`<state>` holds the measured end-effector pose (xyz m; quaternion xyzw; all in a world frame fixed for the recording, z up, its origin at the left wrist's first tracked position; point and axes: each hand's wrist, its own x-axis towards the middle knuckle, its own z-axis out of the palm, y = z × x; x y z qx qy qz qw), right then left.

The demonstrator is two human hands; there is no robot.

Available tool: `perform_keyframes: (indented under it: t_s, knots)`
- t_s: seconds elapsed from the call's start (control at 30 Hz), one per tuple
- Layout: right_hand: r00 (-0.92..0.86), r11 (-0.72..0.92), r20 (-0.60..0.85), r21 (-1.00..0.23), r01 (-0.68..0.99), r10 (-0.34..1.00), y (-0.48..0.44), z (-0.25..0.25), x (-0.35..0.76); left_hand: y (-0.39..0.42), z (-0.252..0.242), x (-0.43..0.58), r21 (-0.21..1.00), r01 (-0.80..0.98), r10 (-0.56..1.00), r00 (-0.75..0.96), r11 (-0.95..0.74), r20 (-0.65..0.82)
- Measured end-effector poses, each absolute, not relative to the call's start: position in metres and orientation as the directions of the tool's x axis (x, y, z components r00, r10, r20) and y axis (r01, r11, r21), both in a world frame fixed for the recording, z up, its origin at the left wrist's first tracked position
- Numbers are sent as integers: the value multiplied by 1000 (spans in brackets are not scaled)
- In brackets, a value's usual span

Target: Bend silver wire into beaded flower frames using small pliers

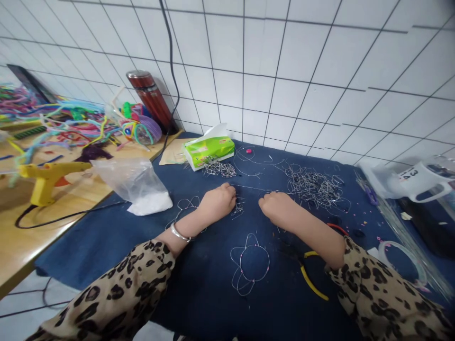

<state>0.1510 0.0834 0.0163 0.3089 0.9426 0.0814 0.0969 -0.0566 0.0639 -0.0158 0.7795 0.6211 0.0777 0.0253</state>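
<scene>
A thin silvery wire (249, 187) runs nearly straight between my two hands, just above the dark blue cloth (199, 284). My left hand (217, 201) is closed around its left end. My right hand (279, 208) grips the other end, which pokes out slightly past the knuckles. Between the hands lies a small bunch of short bent wires (239, 206). Nearer to me rests a wire ring with loops and pink beads (255, 263). Another looped wire piece (186, 203) is partly hidden behind my left forearm. Both fingertips are turned away from view.
Tangled wire pieces (314, 184) lie beyond my right hand. Yellow-handled pliers (313, 283) sit under my right forearm. A green tissue pack (209, 150), a plastic bag (142, 189), a yellow glue gun (46, 180) and a red flask (151, 99) stand left; a white mug (421, 182) is right.
</scene>
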Motion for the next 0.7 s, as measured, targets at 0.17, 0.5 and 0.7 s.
perform_keyframes:
  t_s: [0.17, 0.5, 0.7]
  knots:
    - [-798, 805, -130, 190, 562, 588, 82, 13, 155, 53, -4, -65, 231, 943, 964, 205, -240, 168]
    - [-750, 743, 26, -164, 649, 661, 56, 21, 161, 37, 5, -62, 311, 855, 888, 306, -415, 343]
    - [-596, 516, 65, -582, 629, 800, 40, 13, 160, 29, 2, -52, 468, 726, 856, 345, -504, 385]
